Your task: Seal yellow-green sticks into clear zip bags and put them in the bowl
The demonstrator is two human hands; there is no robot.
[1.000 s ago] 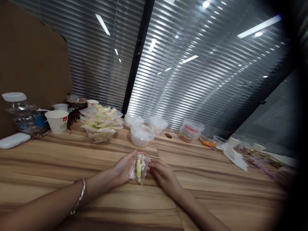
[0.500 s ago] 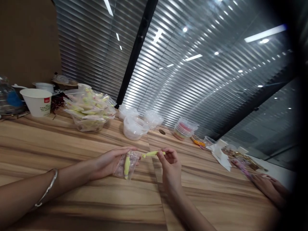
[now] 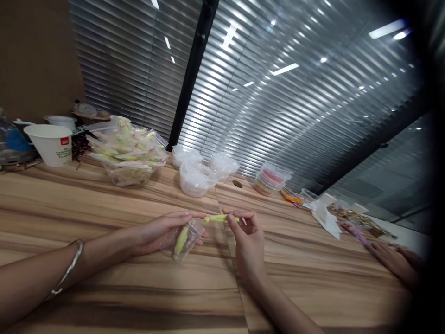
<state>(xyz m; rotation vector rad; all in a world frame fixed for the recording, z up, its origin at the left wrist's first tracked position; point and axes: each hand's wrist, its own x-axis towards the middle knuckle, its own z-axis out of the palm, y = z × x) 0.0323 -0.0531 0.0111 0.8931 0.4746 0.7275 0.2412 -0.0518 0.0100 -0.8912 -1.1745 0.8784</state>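
My left hand [image 3: 156, 233] holds a small clear plastic bag [image 3: 192, 242], its thumb and fingers reaching along the bag's top. Inside the bag lies a slim yellow-green piece [image 3: 180, 243], tilted. Between the thumb and fingers of my right hand [image 3: 249, 243] is a similar yellow-green piece [image 3: 216, 218], held nearly level. Its knobbed left end is at the left hand's fingertips, above the bag; whether they touch I cannot tell. What exactly these pieces are does not show.
A clear tub [image 3: 128, 177] heaped with bagged yellow-green pieces stands back left, beside a white paper cup [image 3: 52, 146]. Clear plastic bowls [image 3: 194, 181] and stacked tubs [image 3: 271, 178] line the back. At right, another person's hands [image 3: 392, 262] rest near white paper [image 3: 326, 218].
The piece in my right hand has come closer to my left fingertips. The bag has tilted, its lower end swinging left. The view has shifted slightly.
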